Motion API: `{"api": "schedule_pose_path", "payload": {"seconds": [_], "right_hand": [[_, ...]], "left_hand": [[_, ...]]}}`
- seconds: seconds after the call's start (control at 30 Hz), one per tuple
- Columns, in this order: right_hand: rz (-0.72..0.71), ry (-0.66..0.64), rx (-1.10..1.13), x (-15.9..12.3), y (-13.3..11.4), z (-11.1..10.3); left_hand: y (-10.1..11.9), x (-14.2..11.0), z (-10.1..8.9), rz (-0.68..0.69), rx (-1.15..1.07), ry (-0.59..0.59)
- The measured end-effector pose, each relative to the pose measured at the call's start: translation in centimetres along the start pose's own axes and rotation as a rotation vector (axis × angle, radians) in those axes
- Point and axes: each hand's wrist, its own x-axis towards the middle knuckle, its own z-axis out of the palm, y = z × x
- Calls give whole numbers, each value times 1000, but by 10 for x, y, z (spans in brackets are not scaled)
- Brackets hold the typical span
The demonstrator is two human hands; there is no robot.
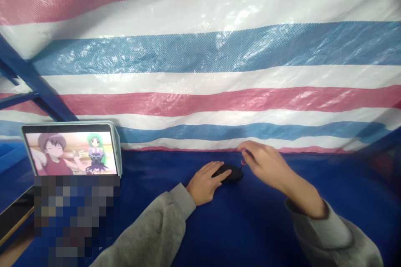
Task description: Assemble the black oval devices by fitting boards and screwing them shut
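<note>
A black, rounded computer mouse (232, 174) lies on the blue tabletop. My left hand (205, 183) holds it from the left side, with the thumb and fingers over its edge and top. Above the mouse's right end, my right hand (265, 164) is closed in a pinch around a small screwdriver (242, 162). A little red and a thin dark shaft show below the fingers. The shaft slants down to the mouse, and its tip seems to touch it. Most of the screwdriver's handle is hidden by my fingers.
A screen in a pale case (117, 146) stands at the left, playing a cartoon. Below it is a pixelated patch, with a dark flat object (15, 208) beside it. A striped plastic sheet (200, 54) hangs behind the blue tabletop (247, 225). Blue frame bars (46, 87) stand left.
</note>
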Motion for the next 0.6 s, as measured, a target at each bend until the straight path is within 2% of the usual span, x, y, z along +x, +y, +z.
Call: {"api": "schedule_pose_path", "payload": {"seconds": [0.17, 0.3, 0.47, 0.6], "right_hand": [[103, -31, -86, 1, -2, 1], [43, -22, -75, 1, -4, 1], [104, -54, -93, 1, -3, 1], [49, -13, -91, 0, -1, 2]], "left_hand": [[0, 0, 0, -10, 3, -11], [0, 0, 0, -8, 2, -14], [-1, 0, 0, -10, 6, -19], [0, 0, 0, -2, -1, -7]]}}
